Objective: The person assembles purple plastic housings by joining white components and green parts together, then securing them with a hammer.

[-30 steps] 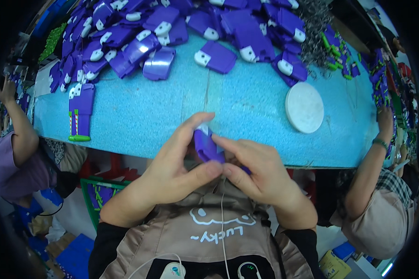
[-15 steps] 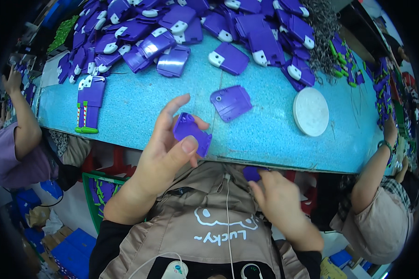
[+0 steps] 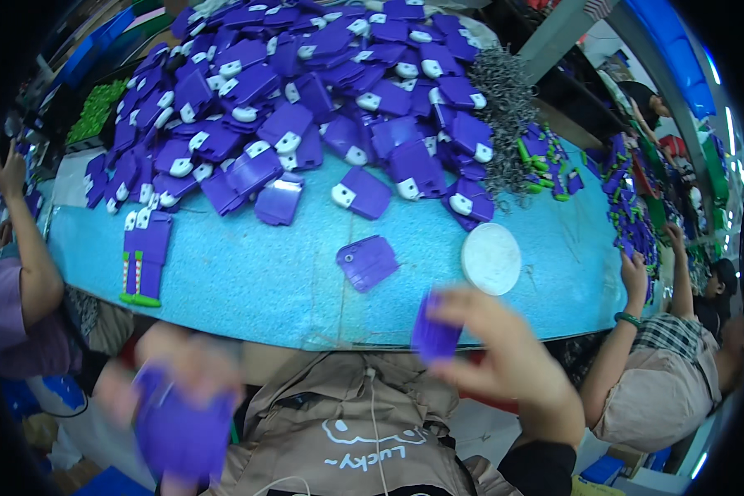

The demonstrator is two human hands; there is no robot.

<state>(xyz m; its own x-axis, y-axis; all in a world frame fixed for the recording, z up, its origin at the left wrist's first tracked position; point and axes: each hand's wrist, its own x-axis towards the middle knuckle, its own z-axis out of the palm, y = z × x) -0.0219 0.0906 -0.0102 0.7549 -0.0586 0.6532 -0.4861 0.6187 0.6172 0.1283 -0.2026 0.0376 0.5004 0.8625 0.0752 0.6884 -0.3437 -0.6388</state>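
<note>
Low at the left, my left hand (image 3: 194,360) is blurred by motion. Its fingers close on a purple plastic panel (image 3: 182,434) that hangs below the table edge. My right hand (image 3: 508,343) is raised at the table's front edge. It pinches a smaller purple plastic shell (image 3: 435,329) between thumb and fingers. A single translucent purple plastic plate (image 3: 367,263) with a small round hole lies flat on the blue tabletop, between the hands and the heap. A round white disc (image 3: 491,259) rests just beyond my right hand.
A large heap of purple panels with white ends (image 3: 306,91) covers the table's far side, beside tangled metal wire pieces (image 3: 504,116). Purple leg-shaped parts with green feet (image 3: 147,256) lie at left. Co-workers' arms (image 3: 26,231) reach in from both sides.
My left hand has dropped from over the table to the lower left. My right hand has come up to the table edge with a purple shell. The view has tilted upward.
</note>
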